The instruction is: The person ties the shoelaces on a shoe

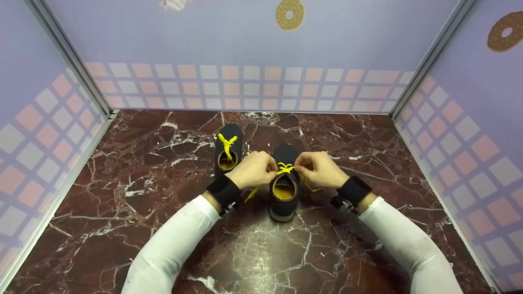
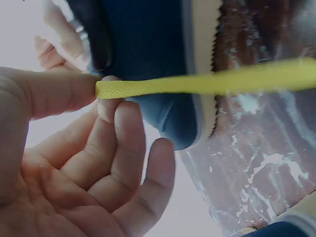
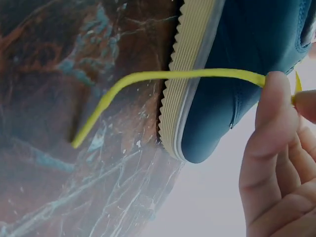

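Note:
A dark shoe (image 1: 284, 210) with a yellow insole stands between my hands, its toe pointing away. Yellow shoelace (image 1: 285, 168) crosses its front, with two small loops at the middle. On the left side, my left hand (image 1: 256, 169) pinches the lace between thumb and index finger; in the left wrist view a flat yellow strand (image 2: 163, 85) runs out from that pinch. My right hand (image 1: 320, 168) pinches lace at the shoe's other side. A loose lace end (image 3: 143, 76) trails from it past the ribbed sole in the right wrist view.
A second dark shoe (image 1: 229, 130), its yellow lace tied in a bow (image 1: 227, 143), stands to the left and slightly farther back. Both shoes are on a dark red marbled surface (image 1: 163, 208). Lilac panels (image 1: 229, 36) with pink and white squares enclose the back and sides.

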A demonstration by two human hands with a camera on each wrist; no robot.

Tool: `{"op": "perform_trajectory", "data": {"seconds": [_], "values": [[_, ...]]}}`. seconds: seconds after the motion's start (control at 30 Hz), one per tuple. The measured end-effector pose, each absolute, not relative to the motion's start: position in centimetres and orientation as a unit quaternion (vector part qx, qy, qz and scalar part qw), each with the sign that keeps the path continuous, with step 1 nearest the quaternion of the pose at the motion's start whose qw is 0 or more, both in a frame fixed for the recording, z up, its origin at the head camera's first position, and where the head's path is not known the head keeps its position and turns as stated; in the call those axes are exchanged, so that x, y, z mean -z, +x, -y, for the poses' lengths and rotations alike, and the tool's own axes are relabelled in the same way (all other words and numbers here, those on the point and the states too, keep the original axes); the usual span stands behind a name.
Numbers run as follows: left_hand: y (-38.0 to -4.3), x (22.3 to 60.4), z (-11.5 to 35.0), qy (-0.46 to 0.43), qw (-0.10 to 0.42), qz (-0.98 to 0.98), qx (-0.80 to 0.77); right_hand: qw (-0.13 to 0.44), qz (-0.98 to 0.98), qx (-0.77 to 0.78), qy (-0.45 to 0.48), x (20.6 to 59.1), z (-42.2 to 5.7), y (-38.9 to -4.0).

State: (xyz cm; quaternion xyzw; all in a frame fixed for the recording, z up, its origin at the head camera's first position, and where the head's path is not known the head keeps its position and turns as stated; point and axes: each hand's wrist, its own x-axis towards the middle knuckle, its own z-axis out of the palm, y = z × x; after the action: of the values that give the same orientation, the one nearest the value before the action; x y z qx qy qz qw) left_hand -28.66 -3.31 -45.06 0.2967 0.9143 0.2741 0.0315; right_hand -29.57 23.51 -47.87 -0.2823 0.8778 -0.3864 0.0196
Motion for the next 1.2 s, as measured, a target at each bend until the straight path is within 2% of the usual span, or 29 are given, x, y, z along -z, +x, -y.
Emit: {"op": "perform_trajectory", "data": {"seconds": [0.23, 0.57, 0.87, 1.1, 1.2], "values": [[-28.8, 44.7, 3.7, 0.294, 0.061, -0.908, -0.292, 0.027, -0.883, 0.358, -0.303, 48.0, -23.7, -29.6], [-29.2, 46.0, 4.0, 0.253, 0.189, -0.835, -0.451, 0.026, -0.89, 0.346, -0.296, 48.2, -24.0, -29.4], [-28.9, 46.8, 3.6, 0.236, 0.278, -0.74, -0.564, 0.008, -0.894, 0.342, -0.289, 48.0, -24.1, -29.4], [-29.1, 46.7, 3.3, 0.235, 0.251, -0.744, -0.574, 0.016, -0.888, 0.354, -0.294, 48.1, -24.0, -29.5], [-28.9, 46.6, 3.0, 0.213, 0.255, -0.732, -0.595, 0.02, -0.886, 0.358, -0.293, 48.1, -24.0, -29.6]]}}
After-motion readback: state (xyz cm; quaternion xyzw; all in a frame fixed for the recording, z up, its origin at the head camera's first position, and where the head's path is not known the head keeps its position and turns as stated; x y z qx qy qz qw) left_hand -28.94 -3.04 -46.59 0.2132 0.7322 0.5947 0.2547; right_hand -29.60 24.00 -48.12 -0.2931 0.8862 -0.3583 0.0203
